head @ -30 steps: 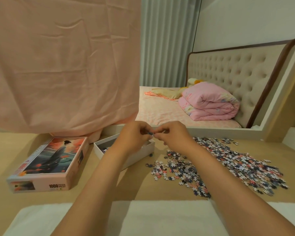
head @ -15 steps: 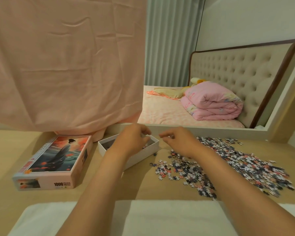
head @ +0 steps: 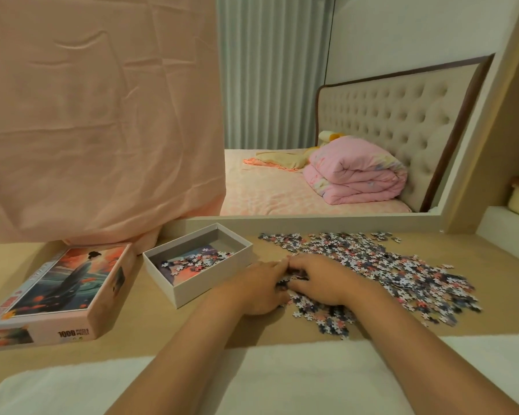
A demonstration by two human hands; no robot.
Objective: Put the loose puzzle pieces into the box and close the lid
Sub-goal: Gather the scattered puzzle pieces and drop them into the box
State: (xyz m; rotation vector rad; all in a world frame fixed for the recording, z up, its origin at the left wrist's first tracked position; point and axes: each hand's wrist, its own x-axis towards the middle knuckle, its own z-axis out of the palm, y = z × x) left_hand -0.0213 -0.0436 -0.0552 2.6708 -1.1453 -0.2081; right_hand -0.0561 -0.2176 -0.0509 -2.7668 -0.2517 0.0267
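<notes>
Pieces (head: 387,265) lie in a wide loose heap on the table (head: 132,327), spreading from the hands toward 2 and 3 o'clock; a few already lie in the box (head: 198,286). The left hand (head: 261,290) and right hand (head: 321,283) rest side by side on the heap's near-left edge. Their fingers are curled inward, tips almost meeting, and they cup a small clump between them. How firmly the clump is held cannot be told.

From the fingers the open box lies at about 10 o'clock, close by. Its long axis runs from 8 to 2 o'clock, so its long near wall faces the hands. The left hand is the nearer one, just beside that wall. A short lift over the rim toward 10 o'clock looks like what the coming move needs.

The lid (head: 69,283) sits picture side up at 9 o'clock from the box, apart from it. Its front edge reads "1000" (head: 68,333); the smaller words beside it and the lettering along its left edge are too blurred to read.
</notes>
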